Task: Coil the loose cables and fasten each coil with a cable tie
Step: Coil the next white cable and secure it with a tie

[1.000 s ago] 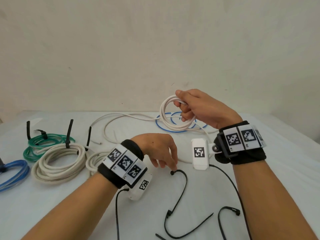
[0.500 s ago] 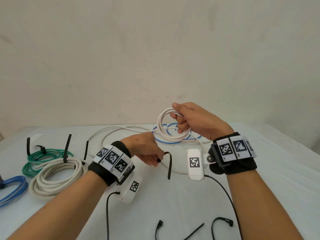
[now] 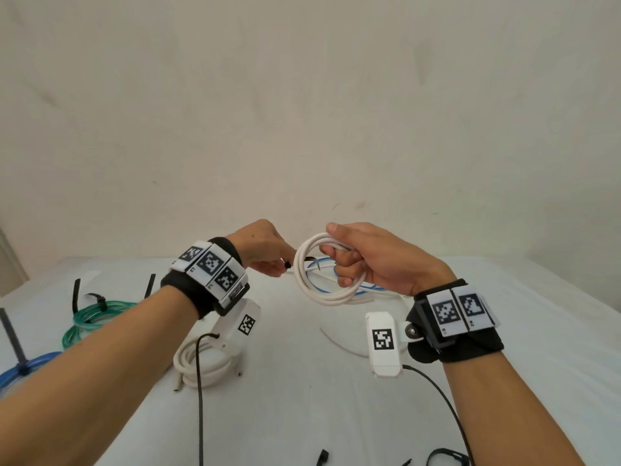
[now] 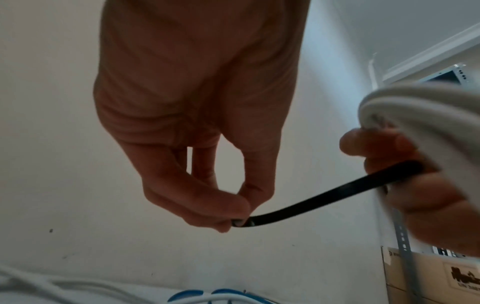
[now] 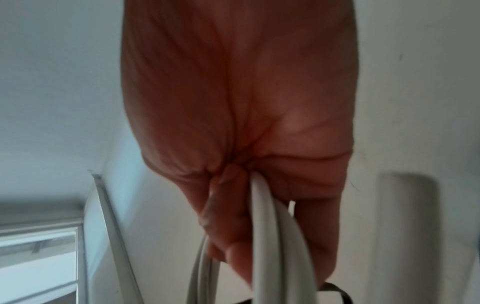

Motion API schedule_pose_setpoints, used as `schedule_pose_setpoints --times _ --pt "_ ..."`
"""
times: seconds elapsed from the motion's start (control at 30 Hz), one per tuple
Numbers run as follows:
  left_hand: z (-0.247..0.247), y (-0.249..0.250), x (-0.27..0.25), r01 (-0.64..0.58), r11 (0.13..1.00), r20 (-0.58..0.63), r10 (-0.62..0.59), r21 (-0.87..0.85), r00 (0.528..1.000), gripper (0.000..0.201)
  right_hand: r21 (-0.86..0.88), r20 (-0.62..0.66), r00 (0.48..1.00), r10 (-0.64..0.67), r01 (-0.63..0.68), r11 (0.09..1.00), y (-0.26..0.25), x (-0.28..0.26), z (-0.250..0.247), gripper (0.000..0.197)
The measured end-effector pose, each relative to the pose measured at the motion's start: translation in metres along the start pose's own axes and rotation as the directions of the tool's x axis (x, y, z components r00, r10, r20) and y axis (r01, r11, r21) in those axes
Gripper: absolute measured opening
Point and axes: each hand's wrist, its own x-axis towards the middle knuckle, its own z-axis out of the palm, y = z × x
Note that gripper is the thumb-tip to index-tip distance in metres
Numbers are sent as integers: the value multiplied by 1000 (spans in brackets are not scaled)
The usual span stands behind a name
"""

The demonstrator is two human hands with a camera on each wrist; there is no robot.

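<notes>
The white cable coil (image 3: 322, 274) is held up above the desk (image 3: 504, 331), between the two hands, and the step in hand is fastening it. The right hand (image 3: 376, 260) grips the bundled loops at their upper right side, fingers (image 3: 346, 280) curled round the strands. The left hand (image 3: 258, 250) pinches the head end of a black cable tie (image 4: 319, 199) between thumb and fingertips, and the strap runs across to the coil, where its far end passes in by the right hand's fingers. Whether it has gone fully through the ring cannot be told.

The next move likely calls for bringing the strap round the bundle, feeding its tail into the head and pulling snug while the right hand keeps the loops together. Loosening that grip would probably let the stiff loops spring apart.

On the desk lie coils already tied, a green one (image 3: 90, 317) and a blue one (image 3: 30, 368), a white coil (image 3: 201, 364) under the left wrist, and spare ties (image 3: 447, 460) at the near edge.
</notes>
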Motion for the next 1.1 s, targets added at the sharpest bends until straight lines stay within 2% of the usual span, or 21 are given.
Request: schedule_pose_setpoints --times 0.13,0.27,0.33,0.43,0.57,0.77,0.87,1.0,1.1 --pt "-7 12 -4 -70 995 78 65 72 995 15 -75 -45 999 -15 11 997 5 5 0 34" --pt "-13 19 -6 -128 984 113 114 124 987 13 -84 -81 997 -20 13 996 10 9 -3 38" --pt "-17 20 -8 -153 981 169 132 117 977 16 -63 -88 996 -21 15 998 10 9 -2 35" --pt "-21 16 -10 -121 993 285 114 7 952 20 -46 -110 993 -30 25 999 10 10 2 30" --pt "-21 8 -9 -38 996 380 65 -79 923 27 -32 -72 996 -49 47 998 10 12 10 32" --pt "-14 -9 -5 36 950 411 99 -309 906 22 133 -87 996 5 7 991 10 17 14 32" --pt "-7 -15 -3 61 911 385 111 -408 916 26 135 -97 995 0 13 991 10 18 15 36" --pt "-2 -19 1 33 902 336 126 -430 933 26 59 -170 984 -53 64 996 16 20 16 43" --pt "-2 -19 0 -65 925 231 161 -375 960 23 69 -192 980 -46 61 996 17 20 16 42"
